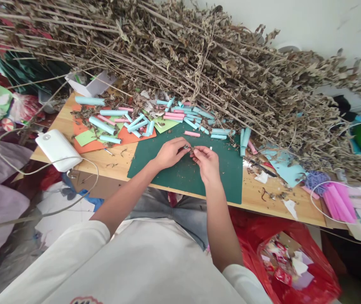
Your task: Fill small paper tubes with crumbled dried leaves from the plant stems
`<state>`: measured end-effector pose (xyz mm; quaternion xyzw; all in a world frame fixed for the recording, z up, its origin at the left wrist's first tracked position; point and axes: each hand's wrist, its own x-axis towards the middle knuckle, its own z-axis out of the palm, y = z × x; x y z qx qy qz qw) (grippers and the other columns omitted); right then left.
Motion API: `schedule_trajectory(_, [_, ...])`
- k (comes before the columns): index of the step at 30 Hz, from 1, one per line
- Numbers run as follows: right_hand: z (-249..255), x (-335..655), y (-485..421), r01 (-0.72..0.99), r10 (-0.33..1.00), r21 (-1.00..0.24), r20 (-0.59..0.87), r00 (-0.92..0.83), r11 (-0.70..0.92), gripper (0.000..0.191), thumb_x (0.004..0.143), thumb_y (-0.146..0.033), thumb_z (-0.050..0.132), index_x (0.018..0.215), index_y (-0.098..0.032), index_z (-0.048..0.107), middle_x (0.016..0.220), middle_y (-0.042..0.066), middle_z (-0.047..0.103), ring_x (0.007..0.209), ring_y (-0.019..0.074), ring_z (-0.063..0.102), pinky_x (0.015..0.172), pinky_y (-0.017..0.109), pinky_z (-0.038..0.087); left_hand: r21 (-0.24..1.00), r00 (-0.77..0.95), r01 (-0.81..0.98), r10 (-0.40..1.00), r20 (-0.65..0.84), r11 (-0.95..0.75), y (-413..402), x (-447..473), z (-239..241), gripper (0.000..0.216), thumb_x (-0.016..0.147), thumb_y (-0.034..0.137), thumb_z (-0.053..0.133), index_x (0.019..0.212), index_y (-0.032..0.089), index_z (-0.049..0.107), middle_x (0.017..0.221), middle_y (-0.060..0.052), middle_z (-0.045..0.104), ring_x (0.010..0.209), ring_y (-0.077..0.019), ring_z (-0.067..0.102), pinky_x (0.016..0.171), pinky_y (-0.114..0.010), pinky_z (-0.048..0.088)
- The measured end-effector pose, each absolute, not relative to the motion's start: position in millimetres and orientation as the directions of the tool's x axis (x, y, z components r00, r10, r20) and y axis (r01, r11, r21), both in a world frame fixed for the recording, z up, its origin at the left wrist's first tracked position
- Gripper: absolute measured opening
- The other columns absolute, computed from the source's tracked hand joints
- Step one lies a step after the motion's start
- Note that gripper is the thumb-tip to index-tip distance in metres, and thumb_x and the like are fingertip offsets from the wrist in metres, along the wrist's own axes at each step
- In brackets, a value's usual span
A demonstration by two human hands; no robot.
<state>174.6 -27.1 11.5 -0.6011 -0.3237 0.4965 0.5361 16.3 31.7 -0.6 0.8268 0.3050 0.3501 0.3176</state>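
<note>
One small round-ended piece (186, 146) sits in the left hand (172, 153), pinched between thumb and forefinger above the green mat (231, 169); right hand (207, 162) pinches dried leaf bits (192, 150) just beside it; blue tubes (102, 126) and dry stems (199, 76) lie beyond both hands

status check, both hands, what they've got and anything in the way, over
Left hand pinching small round-ended piece, details unclear. Right hand at its side, fingertips on dried leaf bits. Pink tube just beyond on green mat, likely no obstacle.
</note>
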Motion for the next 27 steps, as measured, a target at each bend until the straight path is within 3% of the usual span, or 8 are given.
schedule_trajectory(13, [8,174,-27,0.006,0.89,-0.992,-0.108,0.442,-0.124,0.025,0.068,-0.036,0.075,0.084,-0.018,0.073,0.074,0.002,0.071,0.066,0.0143,0.064,0.065,0.029,0.053,0.738,0.56,0.298,0.737,0.379,-0.605,32,17,-2,0.026,0.098,0.035,0.047,0.097,0.017,0.066,0.095,-0.008,0.066,0.088,-0.0177,0.061,0.079,-0.029,0.047])
schedule_trajectory(17, [11,178,-29,0.129,0.885,-0.992,0.052,0.463,-0.009,0.018,0.071,-0.034,0.074,0.082,-0.019,0.075,0.088,0.005,0.073,0.083,0.0174,0.067,0.072,0.03,0.054,0.751,0.55,0.285,0.743,0.381,-0.596,33,17,-4,0.025,0.096,0.037,0.052,0.1,0.018,0.067,0.099,-0.007,0.067,0.09,-0.0175,0.063,0.081,-0.029,0.048])
schedule_trajectory(21, [20,177,-32,0.272,0.865,-0.956,0.227,0.447,0.11,0.016,0.077,-0.034,0.071,0.082,-0.02,0.075,0.091,0.007,0.072,0.086,0.0187,0.067,0.072,0.031,0.055,0.748,0.553,0.281,0.738,0.387,-0.602,32,17,-3,0.026,0.096,0.037,0.052,0.104,0.018,0.068,0.1,-0.008,0.067,0.091,-0.0176,0.063,0.081,-0.029,0.048])
schedule_trajectory(27, [37,166,-31,0.389,0.909,-0.908,0.284,0.306,0.153,0.017,0.084,-0.035,0.065,0.088,-0.021,0.074,0.089,0.006,0.072,0.08,0.0179,0.067,0.073,0.032,0.056,0.727,0.558,0.277,0.721,0.411,-0.629,32,16,-5,0.03,0.097,0.04,0.05,0.102,0.017,0.068,0.093,-0.008,0.066,0.084,-0.0176,0.062,0.075,-0.028,0.048])
